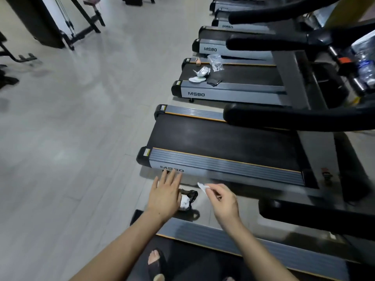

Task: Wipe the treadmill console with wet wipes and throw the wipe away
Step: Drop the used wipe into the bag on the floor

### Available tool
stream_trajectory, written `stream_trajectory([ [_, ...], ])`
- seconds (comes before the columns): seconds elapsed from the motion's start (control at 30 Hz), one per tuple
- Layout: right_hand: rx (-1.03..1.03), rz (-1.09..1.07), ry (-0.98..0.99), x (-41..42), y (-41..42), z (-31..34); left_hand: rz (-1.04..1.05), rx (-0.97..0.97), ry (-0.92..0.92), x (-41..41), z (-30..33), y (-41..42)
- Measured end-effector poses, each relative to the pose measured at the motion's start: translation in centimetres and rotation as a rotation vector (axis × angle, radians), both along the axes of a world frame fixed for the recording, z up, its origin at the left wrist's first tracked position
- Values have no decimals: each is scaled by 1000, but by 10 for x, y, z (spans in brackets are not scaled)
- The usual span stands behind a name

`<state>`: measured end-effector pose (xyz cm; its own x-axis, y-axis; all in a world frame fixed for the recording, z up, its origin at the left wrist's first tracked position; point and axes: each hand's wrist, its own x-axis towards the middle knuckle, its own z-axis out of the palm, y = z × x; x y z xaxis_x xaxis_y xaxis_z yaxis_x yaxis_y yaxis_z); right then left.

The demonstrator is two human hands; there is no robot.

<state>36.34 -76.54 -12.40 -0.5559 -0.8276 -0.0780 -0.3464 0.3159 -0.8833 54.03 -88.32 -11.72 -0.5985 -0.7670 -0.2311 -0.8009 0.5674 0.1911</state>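
Wipe [203,187], white and crumpled, pinched by right hand [224,201] at lower centre. Left hand [165,194] flat, fingers spread, over a black bag [187,199] on the floor.

A bag [187,200] lies on the floor [71,118] between two treadmills — the nearer treadmill [253,252], the farther treadmill [223,147].

Soft, even indoor light fills the room, brightest far left. The pale floor [71,118] carries broad, smeared sheens rather than sharp glare, and shadows under the nearest treadmill deck [223,155] are soft. Motion blur smudges the left side and the near edges. Wide-angle bending curves the black handrails [284,116] on the right.
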Motion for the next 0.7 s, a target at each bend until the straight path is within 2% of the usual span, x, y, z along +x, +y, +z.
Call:
stream_trajectory([
  [0.17,155,-25,-78,39,-51,-41,-75,50,-134,53,-47,-54],
  [0.37,294,-31,-146,65,-103,-110,-80,130,-190,83,-122,-88],
  [0.5,366,31,-133,72,-133,-191,-51,168,-150,84,-202,-102],
  [0.7,450,97,-75,62,-163,-361,-41,218,-170,67,-366,-124],
])
